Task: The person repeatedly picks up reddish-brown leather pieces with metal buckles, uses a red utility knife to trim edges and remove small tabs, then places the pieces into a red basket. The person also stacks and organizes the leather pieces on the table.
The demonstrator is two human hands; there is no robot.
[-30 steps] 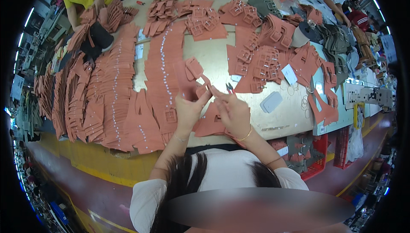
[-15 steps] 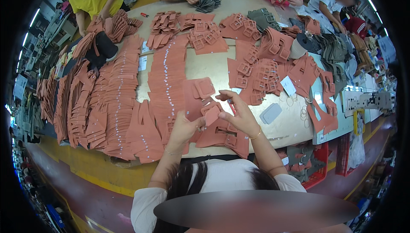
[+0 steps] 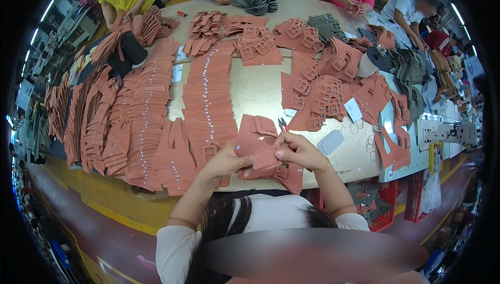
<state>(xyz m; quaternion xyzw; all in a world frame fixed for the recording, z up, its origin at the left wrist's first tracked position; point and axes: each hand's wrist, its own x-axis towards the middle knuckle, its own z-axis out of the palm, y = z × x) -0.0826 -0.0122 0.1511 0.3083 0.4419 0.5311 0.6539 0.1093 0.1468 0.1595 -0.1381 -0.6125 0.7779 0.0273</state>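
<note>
Both my hands meet over the near edge of the table. My left hand (image 3: 225, 162) and my right hand (image 3: 297, 150) together pinch one terracotta leather piece (image 3: 265, 159), folded between the thumbs. Under them lies a small heap of the same buckled strap pieces (image 3: 284, 173). A pair of small snips with red handles (image 3: 283, 124) lies just beyond my right hand.
Rows of terracotta strap pieces (image 3: 208, 96) cover the beige table (image 3: 260, 88); buckled pieces (image 3: 317, 99) pile to the right, beside a grey pad (image 3: 330, 142). Other people work along the far edge, one handling grey pieces (image 3: 255, 2). A red crate (image 3: 383, 206) stands below right.
My hands have drawn back toward me from the middle of the table, and they now fold the leather piece close to the near edge.
</note>
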